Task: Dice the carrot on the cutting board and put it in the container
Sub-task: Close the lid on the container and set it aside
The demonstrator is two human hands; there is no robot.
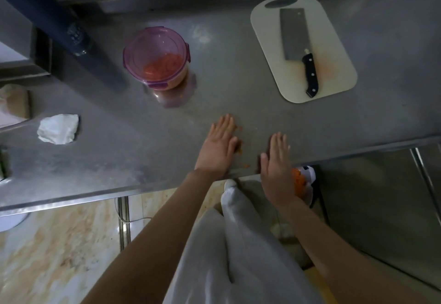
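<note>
Head view: diced carrot sits in container, cleaver parked on cutting board (orange stains only). Your left hand and right hand lie flat, fingers straight, holding nothing; stray scraps between them remain.

The round, purple-rimmed container stands upright holding orange diced carrot, well left of the white cutting board, which lies flat with orange smears.

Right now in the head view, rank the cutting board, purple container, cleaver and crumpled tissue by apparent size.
1. cutting board
2. purple container
3. cleaver, longer than the container but covering less area, so close
4. crumpled tissue
</note>
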